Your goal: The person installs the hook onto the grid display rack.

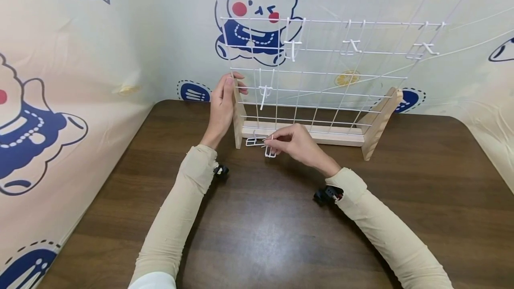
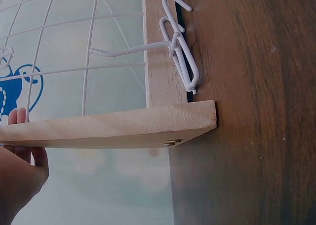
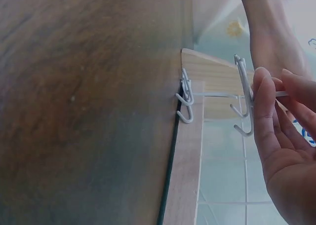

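My left hand [image 1: 222, 101] grips the wooden side post [image 1: 238, 119] of a white wire grid rack [image 1: 321, 92], thumb and fingers on either side of the wood. In my right hand [image 1: 297, 146] a white wire hook [image 3: 244, 89] is pinched between thumb and fingers, held in front of the rack's lower left. Its two bent ends show in the right wrist view. Another white wire hook [image 2: 180, 52] lies by the wooden base bar [image 2: 165, 82], near the corner with the post, its long prong sticking out.
Several white hooks hang on the grid, one [image 1: 264, 95] low on the left and others, such as one [image 1: 351, 46], along an upper row. The right side post [image 1: 381, 121] stands on the brown table [image 1: 257, 226]. A printed cloth [image 1: 176, 35] hangs behind the table.
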A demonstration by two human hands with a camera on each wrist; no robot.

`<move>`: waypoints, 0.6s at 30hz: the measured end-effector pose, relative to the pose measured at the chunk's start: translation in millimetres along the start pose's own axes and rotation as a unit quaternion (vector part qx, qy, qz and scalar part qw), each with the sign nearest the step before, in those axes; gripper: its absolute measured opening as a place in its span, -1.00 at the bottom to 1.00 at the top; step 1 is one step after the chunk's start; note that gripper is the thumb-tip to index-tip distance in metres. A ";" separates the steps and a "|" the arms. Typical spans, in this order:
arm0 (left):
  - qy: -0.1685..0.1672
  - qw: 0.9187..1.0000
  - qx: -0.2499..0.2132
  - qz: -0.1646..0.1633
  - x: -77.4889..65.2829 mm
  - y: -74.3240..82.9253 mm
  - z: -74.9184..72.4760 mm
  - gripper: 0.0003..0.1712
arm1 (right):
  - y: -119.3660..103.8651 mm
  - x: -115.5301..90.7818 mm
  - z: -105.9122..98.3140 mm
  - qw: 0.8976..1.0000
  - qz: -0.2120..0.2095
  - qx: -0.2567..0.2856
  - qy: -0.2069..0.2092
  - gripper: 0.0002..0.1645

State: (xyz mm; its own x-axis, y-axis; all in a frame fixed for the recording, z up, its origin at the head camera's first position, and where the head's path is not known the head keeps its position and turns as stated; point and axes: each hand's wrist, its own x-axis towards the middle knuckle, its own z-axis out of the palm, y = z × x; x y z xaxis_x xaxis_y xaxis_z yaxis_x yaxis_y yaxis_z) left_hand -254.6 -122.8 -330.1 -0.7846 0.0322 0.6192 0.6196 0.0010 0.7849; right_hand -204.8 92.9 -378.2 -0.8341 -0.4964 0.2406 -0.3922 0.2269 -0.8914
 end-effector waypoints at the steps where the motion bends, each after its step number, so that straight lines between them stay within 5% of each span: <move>1: 0.000 1.000 0.000 0.000 0.0 0.0 0.0 -0.60 | -0.7 -0.1 -0.8 1.000 -0.001 0.001 0.000 -0.87; 18: 0.007 1.000 -0.001 -0.004 0.2 -0.1 0.3 -0.61 | -16.6 -2.6 -14.5 0.999 -0.023 -0.018 0.026 -0.95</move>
State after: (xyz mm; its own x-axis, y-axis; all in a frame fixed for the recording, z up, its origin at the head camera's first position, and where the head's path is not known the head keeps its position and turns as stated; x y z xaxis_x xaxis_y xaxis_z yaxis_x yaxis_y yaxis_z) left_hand -254.9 -122.5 -330.0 -0.7899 0.0175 0.6130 0.6130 -0.0013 0.7900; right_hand -201.8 102.6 -358.5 -0.8339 -0.4629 0.3006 -0.4425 0.2351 -0.8654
